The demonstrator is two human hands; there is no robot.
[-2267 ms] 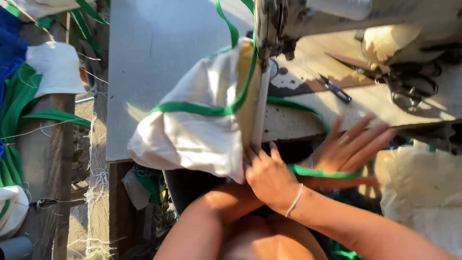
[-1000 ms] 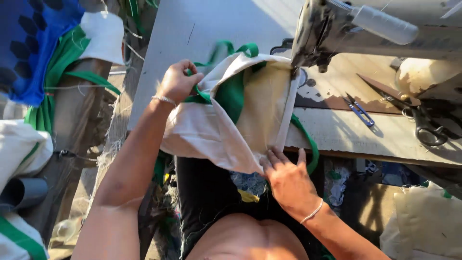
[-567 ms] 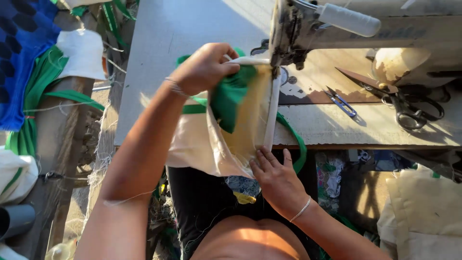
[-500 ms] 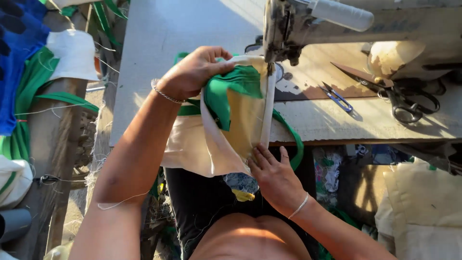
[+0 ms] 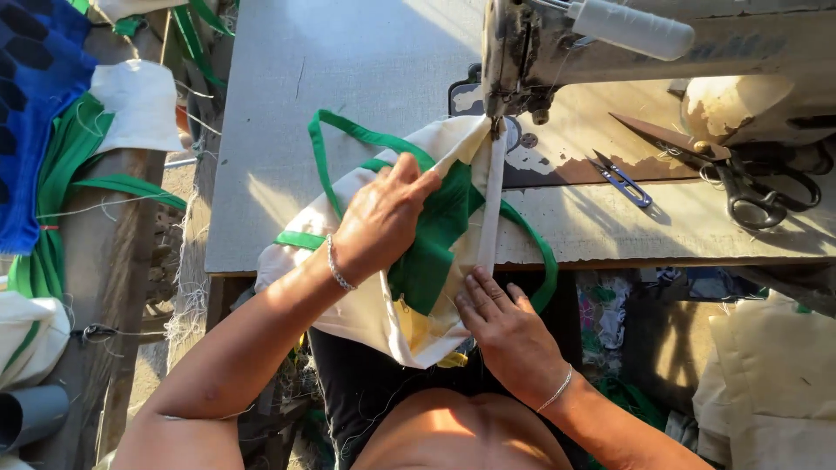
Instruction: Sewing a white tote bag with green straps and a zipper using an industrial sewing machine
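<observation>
left hand pinches the green trim on the cream bag, which hangs off the surface edge w/ its seam under the needle. right hand lies flat, fingers spread, pressing the seam strip, gripping nothing. best to keep the fold taut and feed straight, fingertips clear of the needle. scissors lie far right.

Cream cloth bag with green straps, bunched, draped over table edge
</observation>
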